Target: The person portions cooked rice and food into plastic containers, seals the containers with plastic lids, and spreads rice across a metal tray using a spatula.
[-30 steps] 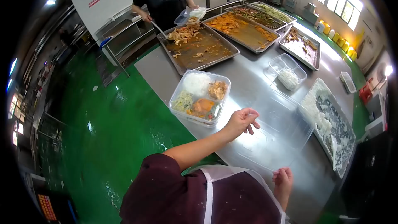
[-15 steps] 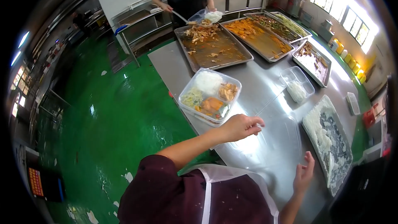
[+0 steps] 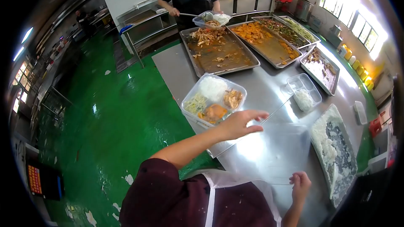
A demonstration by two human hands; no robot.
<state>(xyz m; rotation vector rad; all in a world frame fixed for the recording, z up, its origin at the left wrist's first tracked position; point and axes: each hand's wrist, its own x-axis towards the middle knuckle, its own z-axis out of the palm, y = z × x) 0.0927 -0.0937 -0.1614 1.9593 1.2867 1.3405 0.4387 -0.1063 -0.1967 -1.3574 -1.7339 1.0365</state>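
A clear plastic lid (image 3: 281,149) shows faintly over the steel table, between my hands. My right hand (image 3: 300,185) has its fingertips pinched together at the lid's near right corner. My left hand (image 3: 240,125) is open, fingers stretched to the right with the thumb apart, above the lid's far left side. Just behind that hand stands an open divided meal box (image 3: 193,115) filled with white rice, shredded greens, an orange-brown piece and chopped meat. My left wrist and hand cover its near right corner.
A second divided box (image 3: 306,97) with rice stands to the right, beside a rice tray (image 3: 332,159). Food trays (image 3: 219,65) line the table's far side. Across it, a co-worker (image 3: 191,0) holds a spoon and a box. The green floor (image 3: 130,109) lies left.
My right hand has moved nearer and its fingers have closed at the lid's corner. My left hand has shifted slightly left and up. The co-worker's box and spoon have moved.
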